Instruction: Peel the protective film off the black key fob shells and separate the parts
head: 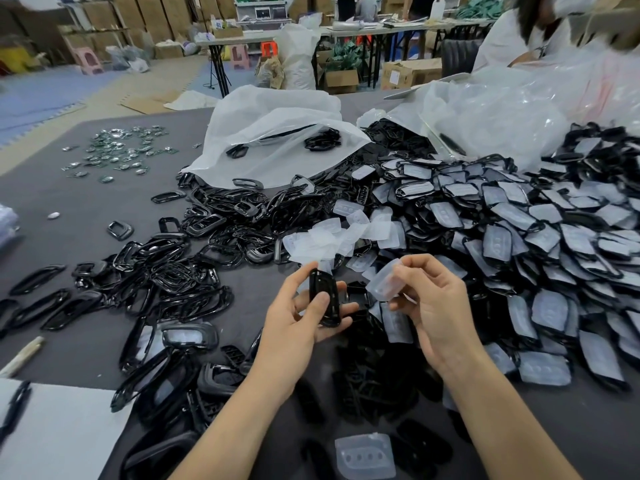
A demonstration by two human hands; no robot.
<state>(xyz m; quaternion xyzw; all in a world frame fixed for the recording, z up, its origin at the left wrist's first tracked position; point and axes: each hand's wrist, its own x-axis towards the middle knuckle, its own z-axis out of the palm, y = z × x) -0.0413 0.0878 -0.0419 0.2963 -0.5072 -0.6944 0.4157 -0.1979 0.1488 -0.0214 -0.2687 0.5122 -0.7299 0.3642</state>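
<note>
While the left hand grips one black key fob shell upright, thumb across its face and fingers curled behind, we note the right hand pinching a translucent film between thumb and fingertips, just beside the shell but apart from it. We judge the peel on this piece done — the film is free, and the shell is turned toward the head camera, probably so its parts can be checked and pulled apart.

Layout looks sorted by stage. Film-covered shells bank up on the right, near the right hand. Bare black frames spread to the left. A small heap of discarded films lies just beyond the hands, between the two piles. We take that heap as the likely drop point for the film in hand. One loose film sits near the table's front edge, between the forearms.

Room to move: both hands hover above the grey table, over a dark scatter of parts. Open surface shows mainly at far left. A white sheet with a pen takes the near-left corner; a white bag closes off the back. Any sweep to the right risks sliding the banked pile — short lifts look safer to us.
</note>
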